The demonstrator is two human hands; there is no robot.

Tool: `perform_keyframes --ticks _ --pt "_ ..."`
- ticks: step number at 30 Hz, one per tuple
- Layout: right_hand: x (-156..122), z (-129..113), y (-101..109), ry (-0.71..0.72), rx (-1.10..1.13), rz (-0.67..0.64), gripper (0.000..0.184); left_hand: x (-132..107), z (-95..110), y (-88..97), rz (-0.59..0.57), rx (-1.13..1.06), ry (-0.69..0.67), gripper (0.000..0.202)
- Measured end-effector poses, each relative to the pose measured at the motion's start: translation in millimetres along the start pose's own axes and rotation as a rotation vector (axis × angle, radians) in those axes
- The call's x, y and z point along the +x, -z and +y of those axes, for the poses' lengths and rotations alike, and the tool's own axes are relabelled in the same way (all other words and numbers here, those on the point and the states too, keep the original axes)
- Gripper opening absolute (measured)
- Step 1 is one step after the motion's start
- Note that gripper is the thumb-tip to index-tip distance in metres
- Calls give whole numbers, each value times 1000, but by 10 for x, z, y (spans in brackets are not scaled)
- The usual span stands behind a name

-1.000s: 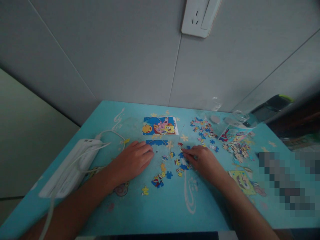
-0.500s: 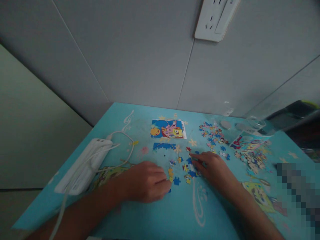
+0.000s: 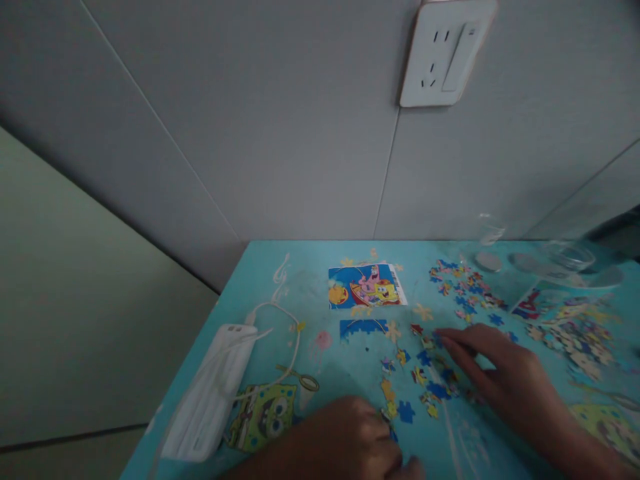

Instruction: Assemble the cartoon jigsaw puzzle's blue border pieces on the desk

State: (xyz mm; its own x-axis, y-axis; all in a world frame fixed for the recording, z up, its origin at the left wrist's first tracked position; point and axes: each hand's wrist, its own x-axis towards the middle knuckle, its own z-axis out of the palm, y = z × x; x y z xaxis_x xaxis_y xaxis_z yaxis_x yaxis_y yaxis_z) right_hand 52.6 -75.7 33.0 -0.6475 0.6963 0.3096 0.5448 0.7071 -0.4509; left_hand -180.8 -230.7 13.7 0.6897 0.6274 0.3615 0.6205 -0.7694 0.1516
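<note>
On a turquoise cartoon-printed table (image 3: 320, 313), my left hand (image 3: 345, 440) lies at the near edge, knuckles up and fingers curled over small puzzle pieces; what it holds is hidden. My right hand (image 3: 500, 373) rests flat with fingers stretched toward several loose pieces (image 3: 425, 380) in the middle. A short row of joined blue pieces (image 3: 363, 327) lies just beyond. The reference picture (image 3: 367, 285) sits further back.
A white power strip (image 3: 210, 393) with a looped white cable lies at the table's left edge. More loose pieces are heaped at the back right (image 3: 463, 287) and far right (image 3: 580, 333). Clear glass items (image 3: 570, 253) stand by the grey wall, which carries a socket (image 3: 445, 57).
The view has tilted up and left. My left hand has drawn back toward the near edge over pieces; my right hand stays on the loose pieces.
</note>
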Motion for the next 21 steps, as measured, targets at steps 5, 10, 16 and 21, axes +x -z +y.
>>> perform_keyframes --ticks 5,10,16,21 --pt "-69 -186 -17 82 39 15 20 8 17 14 50 35 -54 14" --pt "-94 -296 -32 149 81 18 20 -34 66 -84 33 116 -11 2" --pt "-106 -350 -42 173 138 82 20 96 130 40 -62 261 -196 8" --pt "-39 -405 -32 378 143 -72 24 172 193 201 7 235 -165 11"
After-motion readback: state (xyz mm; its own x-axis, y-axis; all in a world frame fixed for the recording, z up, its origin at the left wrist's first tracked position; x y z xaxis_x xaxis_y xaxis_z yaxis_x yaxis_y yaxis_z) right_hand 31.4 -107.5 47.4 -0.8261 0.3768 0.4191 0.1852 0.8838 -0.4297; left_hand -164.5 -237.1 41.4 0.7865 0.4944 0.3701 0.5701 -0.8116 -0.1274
